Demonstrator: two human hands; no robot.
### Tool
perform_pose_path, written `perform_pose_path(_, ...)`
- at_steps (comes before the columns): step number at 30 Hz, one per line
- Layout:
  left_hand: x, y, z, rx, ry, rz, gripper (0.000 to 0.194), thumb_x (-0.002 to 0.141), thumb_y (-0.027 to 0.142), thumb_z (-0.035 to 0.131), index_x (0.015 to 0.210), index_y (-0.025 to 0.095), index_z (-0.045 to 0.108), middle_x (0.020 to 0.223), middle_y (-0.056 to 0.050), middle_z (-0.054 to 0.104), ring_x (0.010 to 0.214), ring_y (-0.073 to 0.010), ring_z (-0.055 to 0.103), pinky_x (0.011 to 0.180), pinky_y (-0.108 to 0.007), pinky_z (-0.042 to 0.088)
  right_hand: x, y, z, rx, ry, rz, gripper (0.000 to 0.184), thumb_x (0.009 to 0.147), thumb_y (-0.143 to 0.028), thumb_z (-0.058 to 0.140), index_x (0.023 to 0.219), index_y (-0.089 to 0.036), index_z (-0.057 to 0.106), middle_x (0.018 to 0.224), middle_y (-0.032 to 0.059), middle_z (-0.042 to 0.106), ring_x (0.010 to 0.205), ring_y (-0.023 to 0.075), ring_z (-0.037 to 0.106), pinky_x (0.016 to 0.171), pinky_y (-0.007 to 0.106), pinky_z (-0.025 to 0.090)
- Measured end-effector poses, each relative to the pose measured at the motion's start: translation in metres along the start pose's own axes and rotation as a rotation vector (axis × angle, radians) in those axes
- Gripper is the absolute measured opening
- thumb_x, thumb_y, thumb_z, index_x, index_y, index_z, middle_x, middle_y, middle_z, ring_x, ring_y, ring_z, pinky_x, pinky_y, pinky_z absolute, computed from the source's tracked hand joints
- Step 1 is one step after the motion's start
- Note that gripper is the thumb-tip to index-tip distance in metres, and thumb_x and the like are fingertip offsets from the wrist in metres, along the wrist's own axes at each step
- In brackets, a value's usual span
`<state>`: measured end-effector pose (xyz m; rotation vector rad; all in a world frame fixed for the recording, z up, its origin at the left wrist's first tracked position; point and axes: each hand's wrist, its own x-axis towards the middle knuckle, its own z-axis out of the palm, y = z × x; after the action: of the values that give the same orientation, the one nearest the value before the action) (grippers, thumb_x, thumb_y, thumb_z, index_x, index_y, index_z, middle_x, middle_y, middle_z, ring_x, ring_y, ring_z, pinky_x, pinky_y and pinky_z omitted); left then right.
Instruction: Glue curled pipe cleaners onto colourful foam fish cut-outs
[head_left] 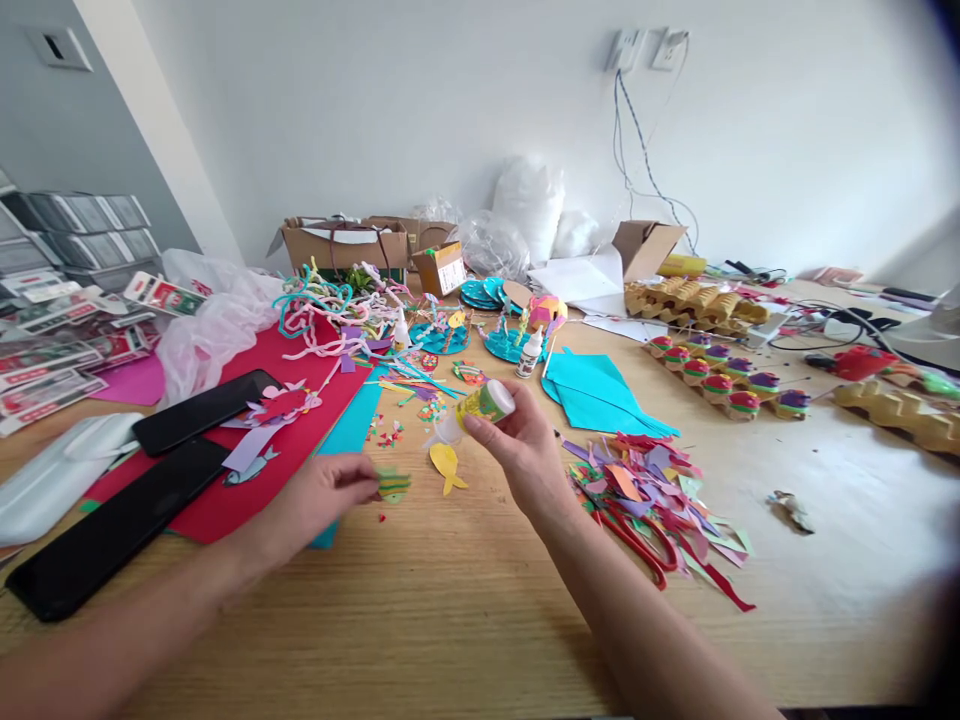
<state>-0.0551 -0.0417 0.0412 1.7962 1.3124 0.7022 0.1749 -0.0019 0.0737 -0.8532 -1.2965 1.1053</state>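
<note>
Between the fingertips of my left hand [330,490] is a small green paper cutout [394,484] with yellow stripes. My right hand [529,450] is wrapped around a small glue bottle [486,404] with a yellow-green label, tilted so its nozzle points down and left. Below that nozzle lies a yellow paper fish [447,468], flat on the wooden table [450,620]. Tiny coloured paper bits [387,434] are scattered between my hands. Another white bottle [530,354] stands upright farther back.
Red-handled scissors [637,540] lie in a heap of paper scraps [652,475] on the right. Blue sheets [600,393] and painted egg-carton cups [720,378] are behind. Two dark phone-like slabs [120,530] and red paper [292,465] lie left. Yarn [330,310] is piled at the back.
</note>
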Motion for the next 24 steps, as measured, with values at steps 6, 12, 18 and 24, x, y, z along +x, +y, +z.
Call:
perform_pose_path(6,0.007,0.010,-0.012,-0.532,0.118,-0.292,0.031,0.076,0.042,0.064,0.090,0.015,0.059,0.090,-0.011,0.071,0.082,-0.0231,0.068,0.077,-0.037,0.054,0.005,-0.002,-0.007,0.091,0.072,0.011,0.033,0.064,-0.033,0.074,0.088,-0.023,0.053,0.077,-0.0031,0.055,0.070,0.0136,0.052,0.065,0.026,0.044)
perform_pose_path(12,-0.005,0.000,0.000,0.403,0.072,0.392,0.027,0.093,0.029,0.040,0.097,0.017,0.064,0.100,-0.008,0.068,0.095,-0.0233,0.064,0.084,-0.037,0.052,0.001,0.001,-0.005,0.092,0.042,0.010,0.031,0.065,-0.032,0.073,0.087,-0.023,0.053,0.079,-0.0029,0.054,0.073,0.0139,0.052,0.068,0.027,0.044)
perform_pose_path(18,-0.018,-0.008,0.015,0.872,-0.023,0.764,0.030,0.097,0.017,0.030,0.101,0.015,0.060,0.096,-0.007,0.066,0.094,-0.0197,0.062,0.086,-0.032,0.051,-0.013,0.015,0.008,-0.073,-0.219,0.033,0.031,0.068,-0.032,0.071,0.089,-0.023,0.051,0.077,-0.0032,0.051,0.068,0.0126,0.050,0.062,0.025,0.042)
perform_pose_path(24,-0.026,-0.005,0.012,0.827,-0.058,0.739,0.025,0.095,0.021,0.037,0.108,0.016,0.057,0.108,-0.010,0.060,0.104,-0.0230,0.056,0.089,-0.036,0.048,-0.023,0.018,0.018,-0.307,-0.339,-0.009,0.029,0.071,-0.030,0.068,0.093,-0.023,0.050,0.079,-0.0022,0.057,0.071,0.0136,0.052,0.064,0.026,0.042)
